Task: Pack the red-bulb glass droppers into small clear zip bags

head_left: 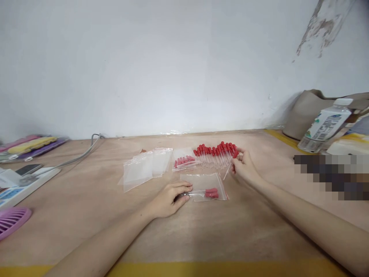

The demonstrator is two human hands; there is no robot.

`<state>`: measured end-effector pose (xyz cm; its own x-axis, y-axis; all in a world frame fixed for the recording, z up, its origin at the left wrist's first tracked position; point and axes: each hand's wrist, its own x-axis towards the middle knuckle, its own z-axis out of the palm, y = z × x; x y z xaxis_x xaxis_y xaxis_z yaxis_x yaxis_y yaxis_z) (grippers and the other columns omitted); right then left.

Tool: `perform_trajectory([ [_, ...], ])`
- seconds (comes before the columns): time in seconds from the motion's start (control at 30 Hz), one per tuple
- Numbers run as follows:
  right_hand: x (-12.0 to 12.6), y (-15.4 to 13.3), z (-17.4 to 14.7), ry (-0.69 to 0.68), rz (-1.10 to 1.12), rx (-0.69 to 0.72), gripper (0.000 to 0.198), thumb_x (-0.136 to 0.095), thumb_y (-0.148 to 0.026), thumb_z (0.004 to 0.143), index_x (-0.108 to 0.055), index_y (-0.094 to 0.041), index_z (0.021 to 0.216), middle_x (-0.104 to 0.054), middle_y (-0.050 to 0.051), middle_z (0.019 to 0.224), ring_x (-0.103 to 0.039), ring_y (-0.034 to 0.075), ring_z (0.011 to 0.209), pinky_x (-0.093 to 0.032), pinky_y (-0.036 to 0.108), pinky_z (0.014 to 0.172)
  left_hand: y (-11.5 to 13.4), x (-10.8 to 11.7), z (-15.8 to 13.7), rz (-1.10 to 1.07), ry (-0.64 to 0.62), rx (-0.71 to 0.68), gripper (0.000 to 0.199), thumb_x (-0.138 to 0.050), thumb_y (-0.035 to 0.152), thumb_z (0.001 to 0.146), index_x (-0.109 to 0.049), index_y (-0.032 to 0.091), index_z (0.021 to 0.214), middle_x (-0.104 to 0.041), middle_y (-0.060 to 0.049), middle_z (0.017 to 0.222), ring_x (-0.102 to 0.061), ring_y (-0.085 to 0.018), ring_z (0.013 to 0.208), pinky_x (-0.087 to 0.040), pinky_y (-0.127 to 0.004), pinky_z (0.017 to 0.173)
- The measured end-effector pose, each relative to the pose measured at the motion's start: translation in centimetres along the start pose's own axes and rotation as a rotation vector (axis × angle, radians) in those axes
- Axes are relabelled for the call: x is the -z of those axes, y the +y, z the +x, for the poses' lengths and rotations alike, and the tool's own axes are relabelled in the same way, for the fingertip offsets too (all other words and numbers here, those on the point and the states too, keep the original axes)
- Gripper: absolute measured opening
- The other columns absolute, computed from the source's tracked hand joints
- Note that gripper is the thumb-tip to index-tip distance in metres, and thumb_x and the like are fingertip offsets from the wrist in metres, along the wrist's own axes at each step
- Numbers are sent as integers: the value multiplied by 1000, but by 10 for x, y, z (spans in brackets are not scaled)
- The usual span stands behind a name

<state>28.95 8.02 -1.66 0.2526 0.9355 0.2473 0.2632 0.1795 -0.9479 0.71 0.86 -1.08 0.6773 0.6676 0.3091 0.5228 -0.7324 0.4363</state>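
Note:
My left hand (172, 198) rests on the table, thumb and fingers closed on the left end of a clear zip bag (198, 179). Inside that bag lie droppers with red rubber bulbs (211, 192), their thin clear stems pointing toward my fingers. Between the fingertips of my right hand (243, 167) is a single dropper (228, 170), red bulb up and clear stem slanting down to the left, by the bag's upper right corner. Just beyond stands a row of loose droppers (215, 152), side by side with bulbs toward the wall.
Flat clear bags (138, 171) lie in a stack to the left. A filled bag of red-bulbed droppers (184, 160) sits beside the row. A power strip (17, 192) with a cable and a pink fan grille (13, 222) are far left; a plastic bottle (327, 125) stands right.

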Motion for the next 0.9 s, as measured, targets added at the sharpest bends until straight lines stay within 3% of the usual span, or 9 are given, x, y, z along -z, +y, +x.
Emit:
perform_trajectory([
  [0.13, -3, 2, -32, 7, 299, -162, 36, -54, -17, 68, -34, -25, 97, -47, -7, 67, -55, 10, 50, -50, 23, 47, 2, 1, 0, -1, -14, -4, 32, -44, 25, 88, -53, 21, 119, -56, -5, 120, -50, -19, 113, -41, -37, 96],
  [0.3, -3, -2, -48, -139, 458, -289, 23, -57, -19, 71, -40, -22, 87, -56, -4, 67, -61, 10, 59, -53, 26, 65, 2, 3, -1, 23, -21, 28, 40, -45, 27, 88, -43, 24, 128, -49, -4, 128, -44, -20, 119, -36, -39, 100],
  [0.47, 20, -2, -47, -478, 264, -257, 21, -65, -25, 65, -52, -18, 80, -61, 0, 72, -59, 11, 64, -49, 25, 64, 2, 3, -2, 15, -23, 26, 40, -45, 26, 88, -43, 24, 128, -49, -4, 128, -45, -21, 118, -37, -40, 99],
  [0.53, 26, -3, -46, -619, 124, -190, 21, -66, -30, 64, -57, -18, 78, -58, -2, 65, -54, 9, 57, -45, 23, 55, 2, 2, -2, 14, -21, 27, 40, -45, 25, 88, -43, 24, 128, -49, -4, 128, -45, -20, 117, -38, -39, 98],
  [0.6, 26, -4, -46, -677, 0, -108, 22, -65, -34, 64, -61, -18, 79, -51, -5, 55, -46, 8, 51, -38, 21, 48, 3, 2, -1, 16, -23, 26, 40, -45, 25, 88, -43, 25, 128, -50, -4, 127, -46, -20, 117, -38, -39, 98],
  [0.73, 14, 0, -45, -612, -140, 83, 18, -63, -35, 64, -66, -20, 74, -47, -5, 54, -40, 8, 50, -32, 21, 46, 3, 3, -1, 17, -27, 19, 39, -45, 25, 88, -44, 24, 127, -51, -5, 126, -47, -20, 115, -38, -39, 98],
  [0.9, -1, 7, -46, -479, -212, 121, 20, -62, -37, 66, -64, -17, 63, -52, -1, 60, -43, 9, 51, -35, 22, 49, 3, 2, 0, 23, -25, 23, 40, -46, 25, 88, -44, 22, 127, -51, -6, 125, -47, -21, 115, -38, -39, 98],
])
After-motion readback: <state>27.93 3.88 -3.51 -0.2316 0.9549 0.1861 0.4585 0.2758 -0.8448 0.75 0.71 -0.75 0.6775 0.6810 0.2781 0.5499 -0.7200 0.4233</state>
